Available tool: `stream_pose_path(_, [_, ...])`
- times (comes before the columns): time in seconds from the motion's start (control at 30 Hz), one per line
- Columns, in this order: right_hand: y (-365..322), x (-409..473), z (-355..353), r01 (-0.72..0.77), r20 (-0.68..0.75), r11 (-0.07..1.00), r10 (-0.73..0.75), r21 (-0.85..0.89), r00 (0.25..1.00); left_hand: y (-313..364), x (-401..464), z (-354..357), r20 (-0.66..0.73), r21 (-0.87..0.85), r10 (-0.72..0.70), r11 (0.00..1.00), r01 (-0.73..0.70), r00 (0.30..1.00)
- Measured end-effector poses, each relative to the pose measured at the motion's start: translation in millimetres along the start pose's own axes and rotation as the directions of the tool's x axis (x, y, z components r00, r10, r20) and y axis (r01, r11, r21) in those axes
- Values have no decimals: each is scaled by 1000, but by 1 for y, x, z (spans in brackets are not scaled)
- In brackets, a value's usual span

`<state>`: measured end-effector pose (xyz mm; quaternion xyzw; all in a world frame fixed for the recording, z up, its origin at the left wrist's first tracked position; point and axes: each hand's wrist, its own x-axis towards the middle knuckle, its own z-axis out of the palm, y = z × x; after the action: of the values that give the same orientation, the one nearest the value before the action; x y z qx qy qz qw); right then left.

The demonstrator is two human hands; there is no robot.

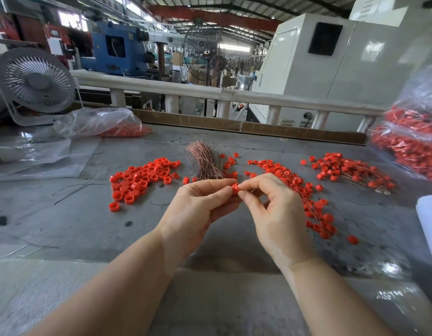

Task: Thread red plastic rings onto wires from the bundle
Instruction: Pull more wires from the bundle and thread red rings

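A grey workbench (64,214) in a factory hall serves as the surface. Left of the fingers lies a loose ring pile (139,179); the wire bundle (205,161) lies just beyond them, its long axis running away. One red ring (235,189) is pinched between left hand (198,207) and right hand (275,209) fingertips; any wire there cannot be made out.

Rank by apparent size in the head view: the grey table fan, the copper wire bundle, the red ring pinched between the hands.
1. Grey round table fan, largest.
2. Copper-coloured wire bundle.
3. Red plastic ring pinched between both hands, smallest even though it is nearest the camera.
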<state>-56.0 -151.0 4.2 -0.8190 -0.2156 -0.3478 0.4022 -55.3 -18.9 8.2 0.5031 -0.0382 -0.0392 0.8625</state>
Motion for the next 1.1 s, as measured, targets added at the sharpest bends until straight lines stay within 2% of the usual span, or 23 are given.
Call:
stream_pose_path(0.43, [1, -1, 0, 2, -7, 998, -2, -55, 1000, 3, -1, 0, 10, -50, -73, 996, 74, 997])
stream_pose_path(0.87, [-1, -1, 0, 19, 23, 997, -17, -77, 1000, 1, 0, -2, -32, -18, -69, 997, 68, 997])
stream_pose_path(1.1, [-1, -1, -1, 12, 8, 998, -11, -62, 1000, 2, -2, 0, -12, -19, -73, 997, 73, 997])
